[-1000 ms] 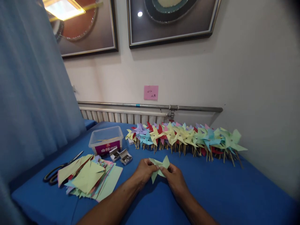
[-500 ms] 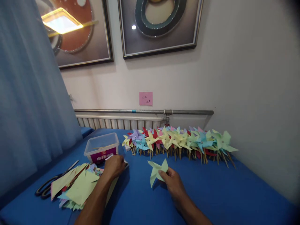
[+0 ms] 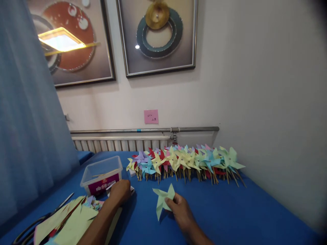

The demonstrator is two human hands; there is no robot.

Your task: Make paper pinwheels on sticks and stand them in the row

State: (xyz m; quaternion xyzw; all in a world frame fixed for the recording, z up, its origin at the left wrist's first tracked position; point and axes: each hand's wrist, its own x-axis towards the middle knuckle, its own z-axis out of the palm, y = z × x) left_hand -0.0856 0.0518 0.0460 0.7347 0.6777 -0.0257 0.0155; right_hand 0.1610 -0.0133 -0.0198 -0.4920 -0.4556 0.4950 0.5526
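Since a second ago, my left hand [image 3: 120, 191] has left the pale green paper pinwheel [image 3: 161, 196] and come to the small boxes [image 3: 132, 191] beside the plastic tub [image 3: 116, 177]; its fingertips are hidden, so I cannot tell whether they pinch anything. Above the blue surface [image 3: 224, 214], in front of the row of pinwheels on sticks [image 3: 182, 160], my right hand [image 3: 180, 208] alone pinches it near its folded middle. I take this step as reaching for something small, calling for a steady right thumb so no fold springs loose.

Room to pass lies right of the right hand [image 3: 181, 210], pinwheel row [image 3: 174, 161] barring the rear
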